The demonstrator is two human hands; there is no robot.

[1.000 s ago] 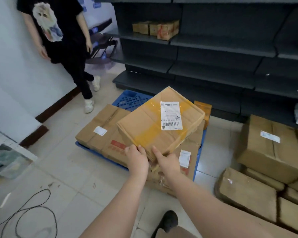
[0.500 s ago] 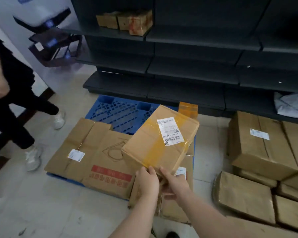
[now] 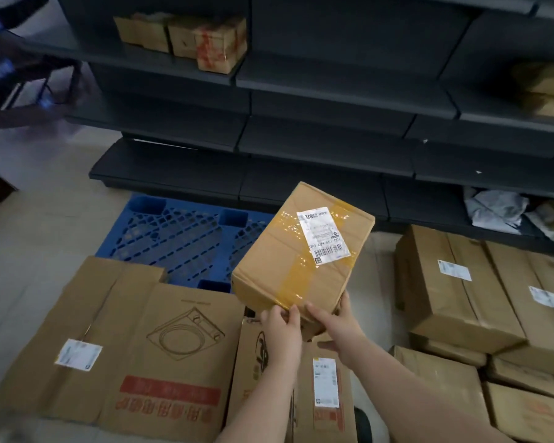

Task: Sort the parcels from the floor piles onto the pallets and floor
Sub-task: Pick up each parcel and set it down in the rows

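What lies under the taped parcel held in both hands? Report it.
Under the taped parcel, visible: blue pallet, printed carton. The floor and pallet directly beneath it are covered.

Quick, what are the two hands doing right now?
Left hand: fingers curled on the near edge of the taped parcel, holding it.
Right hand: grips the same parcel from its near right corner.

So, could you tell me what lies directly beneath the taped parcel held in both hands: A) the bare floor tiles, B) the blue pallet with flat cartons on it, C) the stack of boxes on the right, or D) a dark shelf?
B: the taped parcel, gripped at its near edge by the left hand and right hand, hangs over the blue pallet and its flat cartons.
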